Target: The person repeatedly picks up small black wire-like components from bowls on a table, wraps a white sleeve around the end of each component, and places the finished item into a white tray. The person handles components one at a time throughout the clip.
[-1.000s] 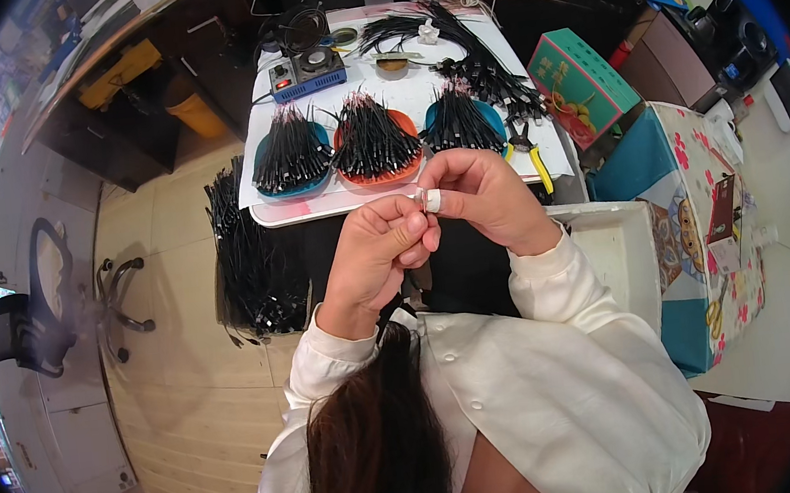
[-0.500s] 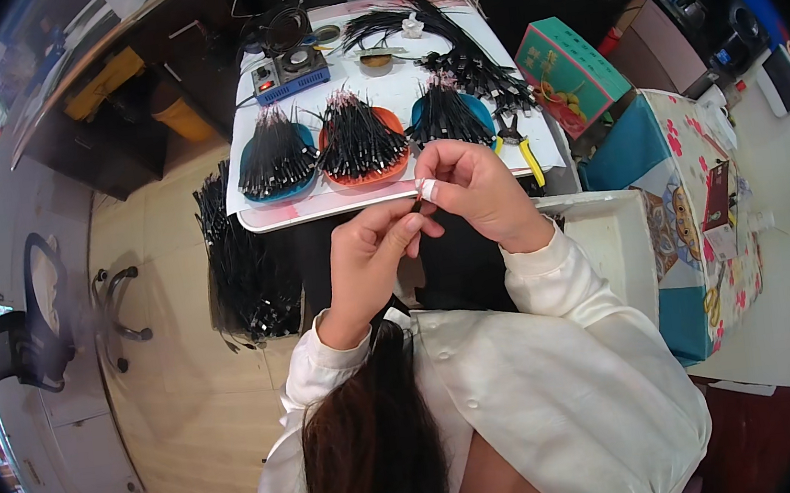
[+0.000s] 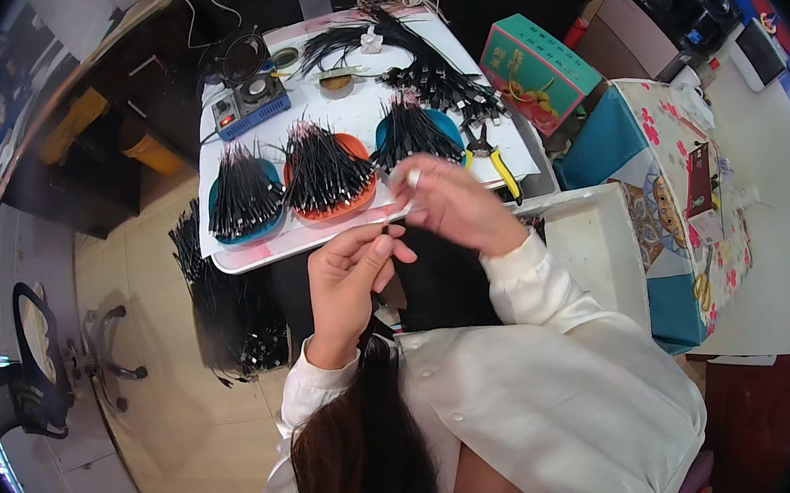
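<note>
My left hand (image 3: 348, 275) is in front of the white table's near edge, thumb and forefinger pinched on a thin dark cable end; most of the cable is hidden. My right hand (image 3: 468, 208), with a white wrap on one finger, is just to the right and a little higher, its fingers smeared by motion. Whether it holds anything does not show. Beyond the hands, bundles of short black cables with small metal plugs fill a left blue tray (image 3: 275, 175), an orange tray (image 3: 361, 146) and a right blue tray (image 3: 447, 125). Yellow-handled pliers (image 3: 505, 175) lie beside the right tray.
A blue soldering station (image 3: 258, 115) stands at the table's back left, near a roll of tape (image 3: 285, 58). More black cables (image 3: 413, 52) lie at the back right. A green fruit carton (image 3: 540, 72) and a white bin (image 3: 598, 249) are on the right. Cables (image 3: 239, 321) hang at lower left.
My right hand has come away from the left hand's fingertips and is blurred. My left hand keeps its pinch. The whole view has shifted, with the table now further left.
</note>
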A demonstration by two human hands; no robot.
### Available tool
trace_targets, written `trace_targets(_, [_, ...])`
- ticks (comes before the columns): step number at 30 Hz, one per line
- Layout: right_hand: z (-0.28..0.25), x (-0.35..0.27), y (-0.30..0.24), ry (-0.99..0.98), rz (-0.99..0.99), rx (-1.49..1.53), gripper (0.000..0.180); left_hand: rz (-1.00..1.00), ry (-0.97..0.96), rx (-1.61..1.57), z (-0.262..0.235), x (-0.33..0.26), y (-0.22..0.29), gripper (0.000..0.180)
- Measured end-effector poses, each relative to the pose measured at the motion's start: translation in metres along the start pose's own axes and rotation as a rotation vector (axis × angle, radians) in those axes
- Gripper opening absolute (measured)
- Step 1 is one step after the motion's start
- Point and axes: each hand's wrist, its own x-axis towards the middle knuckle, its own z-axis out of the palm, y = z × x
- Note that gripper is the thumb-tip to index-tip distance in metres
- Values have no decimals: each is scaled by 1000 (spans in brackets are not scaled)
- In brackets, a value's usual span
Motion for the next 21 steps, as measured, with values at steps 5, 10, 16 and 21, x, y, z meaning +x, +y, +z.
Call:
trace_targets(5, [-87, 54, -39, 635, -453, -1555, 15, 45, 60, -50, -3, 8, -6, 19])
trace_targets(10, [-122, 71, -31, 624, -277, -1710, 19, 63, 93, -42, -4, 11, -14, 18])
trace_targets(16, [-120, 70, -31, 608, -261, -1614, 18, 47, 120, -41, -6, 9, -15, 17])
trace_targets(21, [-116, 70, -33, 607, -388, -1623, 16, 51, 134, -39, -6, 6, -18, 17])
